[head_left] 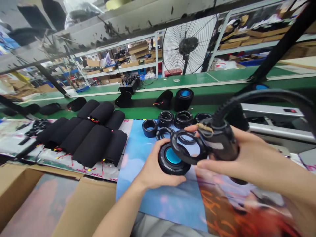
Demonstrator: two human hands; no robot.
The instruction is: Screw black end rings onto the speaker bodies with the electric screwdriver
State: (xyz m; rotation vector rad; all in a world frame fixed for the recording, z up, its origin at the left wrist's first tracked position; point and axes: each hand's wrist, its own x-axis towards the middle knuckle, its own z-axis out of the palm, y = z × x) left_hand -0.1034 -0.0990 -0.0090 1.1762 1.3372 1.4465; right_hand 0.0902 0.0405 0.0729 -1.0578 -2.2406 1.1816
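My left hand (154,168) grips a round black speaker unit with a blue centre (172,159), held just above the blue printed mat (148,197). My right hand (237,154) is wrapped round a black tool body (219,140) with a thick black hose (266,95) rising from it. A black ring (187,148) sits at the tool's front, over the speaker unit. Several loose black rings (172,121) lie on the mat just beyond my hands.
A pile of black fabric-covered cylinders with red wires (91,135) lies left of the mat. Cardboard boxes (81,210) stand at the near left. A green conveyor (148,98) carries more black parts. A large fan (187,46) and shelving stand behind.
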